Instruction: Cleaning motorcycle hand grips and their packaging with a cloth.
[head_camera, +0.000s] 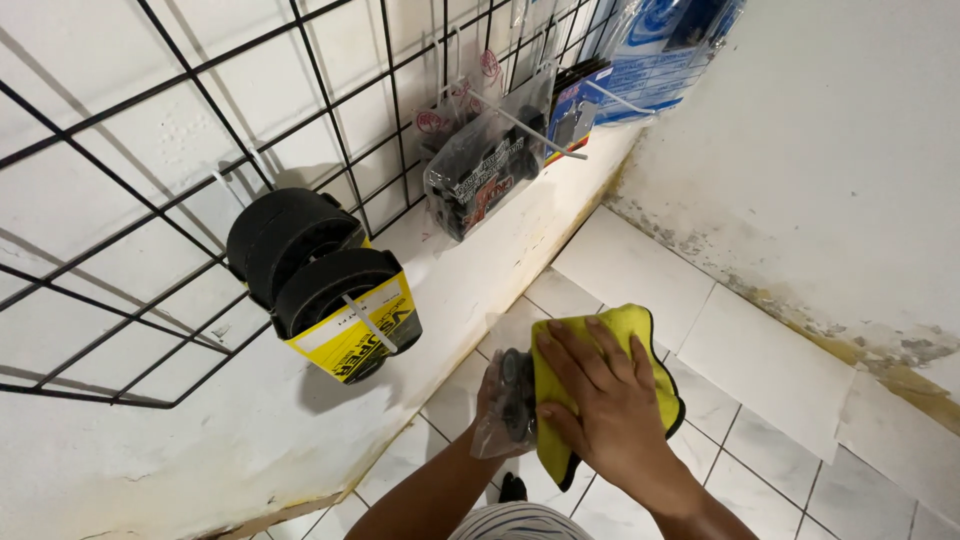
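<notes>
A white tiled floor (640, 270) runs below a white wall. Nearest, the right hand (600, 395) presses a yellow cloth (620, 345) flat, fingers spread, against a clear-bagged dark part (508, 400) cupped by the left hand (492, 395). The slick bag could slip. Beyond, a black wire grid (200, 150) carries tyres (300, 265) and packets (485, 165).
</notes>
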